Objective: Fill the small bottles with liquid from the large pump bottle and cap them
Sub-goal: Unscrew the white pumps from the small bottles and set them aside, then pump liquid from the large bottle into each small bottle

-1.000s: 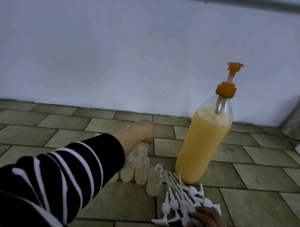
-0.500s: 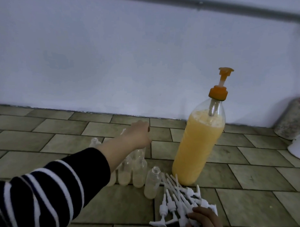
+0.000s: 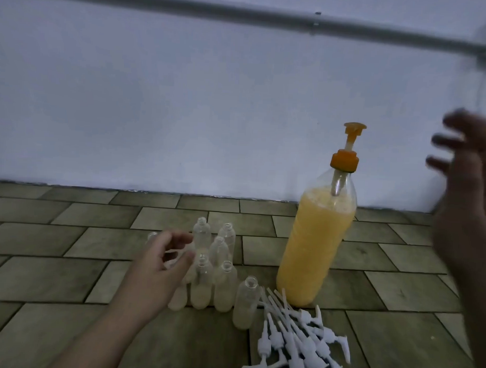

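The large pump bottle (image 3: 315, 255), filled with yellow liquid and topped by an orange pump, stands on the tiled floor. To its left stand several small clear bottles (image 3: 218, 254), uncapped; the nearer ones, like the front bottle (image 3: 245, 303), hold some pale liquid. A pile of white pump caps (image 3: 299, 347) lies in front of the large bottle. My left hand (image 3: 162, 263) hovers at the left of the small bottles, fingers loosely curled; a white pump head shows between thumb and forefinger, and whether the fingers touch it is unclear. My right hand (image 3: 470, 202) is raised at the right, blurred, fingers spread and holding nothing.
A pale wall (image 3: 183, 113) rises just behind the bottles, with a grey pipe (image 3: 269, 19) running across its top. The brown tiled floor (image 3: 54, 273) stretches left and right of the group.
My left hand drew back from the rear bottles toward me. My right hand left the pile of pump caps and rose high on the right. The view tilted upward.
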Action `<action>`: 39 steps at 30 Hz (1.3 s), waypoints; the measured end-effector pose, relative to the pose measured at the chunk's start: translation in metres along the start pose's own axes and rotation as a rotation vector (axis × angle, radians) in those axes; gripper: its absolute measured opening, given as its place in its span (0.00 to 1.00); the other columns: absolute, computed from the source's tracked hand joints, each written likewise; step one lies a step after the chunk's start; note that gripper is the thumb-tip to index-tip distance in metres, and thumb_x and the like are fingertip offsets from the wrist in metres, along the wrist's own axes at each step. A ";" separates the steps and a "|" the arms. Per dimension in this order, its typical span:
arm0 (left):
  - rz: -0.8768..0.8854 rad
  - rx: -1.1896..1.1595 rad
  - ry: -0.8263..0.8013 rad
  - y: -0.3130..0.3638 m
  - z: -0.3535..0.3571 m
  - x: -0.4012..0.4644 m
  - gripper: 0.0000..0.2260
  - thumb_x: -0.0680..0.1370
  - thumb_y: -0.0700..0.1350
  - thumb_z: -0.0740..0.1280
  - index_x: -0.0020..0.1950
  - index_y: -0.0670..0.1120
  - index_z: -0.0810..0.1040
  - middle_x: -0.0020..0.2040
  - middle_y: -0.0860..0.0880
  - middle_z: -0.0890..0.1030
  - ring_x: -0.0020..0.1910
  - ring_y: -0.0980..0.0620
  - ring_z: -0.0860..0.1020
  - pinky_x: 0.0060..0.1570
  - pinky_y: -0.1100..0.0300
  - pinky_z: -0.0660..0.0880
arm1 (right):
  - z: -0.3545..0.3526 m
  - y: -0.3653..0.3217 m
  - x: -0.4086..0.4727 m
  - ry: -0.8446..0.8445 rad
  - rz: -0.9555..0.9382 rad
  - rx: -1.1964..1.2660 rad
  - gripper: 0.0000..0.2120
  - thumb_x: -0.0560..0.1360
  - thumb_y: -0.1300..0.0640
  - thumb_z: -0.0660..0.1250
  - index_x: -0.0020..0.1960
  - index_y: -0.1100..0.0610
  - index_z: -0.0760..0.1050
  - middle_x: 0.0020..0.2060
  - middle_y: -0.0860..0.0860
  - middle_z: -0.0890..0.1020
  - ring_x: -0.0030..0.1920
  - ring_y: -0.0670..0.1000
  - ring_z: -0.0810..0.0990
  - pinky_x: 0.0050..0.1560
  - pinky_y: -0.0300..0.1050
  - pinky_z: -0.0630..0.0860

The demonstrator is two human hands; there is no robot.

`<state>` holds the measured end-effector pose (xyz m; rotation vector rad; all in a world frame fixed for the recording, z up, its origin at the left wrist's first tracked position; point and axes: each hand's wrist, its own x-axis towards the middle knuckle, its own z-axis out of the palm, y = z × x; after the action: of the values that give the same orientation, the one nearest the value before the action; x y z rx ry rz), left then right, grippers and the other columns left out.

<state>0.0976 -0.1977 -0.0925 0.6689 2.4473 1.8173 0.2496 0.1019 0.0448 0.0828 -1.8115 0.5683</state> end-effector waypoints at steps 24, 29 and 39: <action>0.046 0.028 -0.061 -0.004 0.017 -0.024 0.08 0.75 0.42 0.69 0.46 0.56 0.79 0.47 0.58 0.80 0.49 0.59 0.79 0.47 0.65 0.73 | 0.062 0.025 0.044 -0.246 -0.001 -0.247 0.12 0.78 0.53 0.63 0.59 0.52 0.79 0.48 0.46 0.78 0.54 0.46 0.74 0.51 0.32 0.67; 0.064 0.104 -0.154 -0.003 0.049 -0.046 0.17 0.74 0.55 0.67 0.60 0.62 0.68 0.59 0.66 0.69 0.59 0.69 0.69 0.48 0.72 0.70 | 0.057 0.021 0.039 -0.304 0.035 -0.228 0.17 0.80 0.49 0.58 0.66 0.52 0.74 0.58 0.47 0.77 0.60 0.47 0.72 0.59 0.38 0.66; 0.239 0.392 -0.060 -0.006 0.096 -0.053 0.25 0.77 0.56 0.62 0.71 0.54 0.57 0.68 0.58 0.59 0.63 0.64 0.57 0.58 0.72 0.59 | 0.052 0.025 0.031 -0.371 0.071 -0.215 0.20 0.80 0.47 0.56 0.71 0.51 0.67 0.61 0.40 0.70 0.62 0.40 0.67 0.57 0.27 0.62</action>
<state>0.1690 -0.1300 -0.1408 1.0608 2.8122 1.3526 0.1854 0.1093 0.0545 -0.0249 -2.2342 0.4234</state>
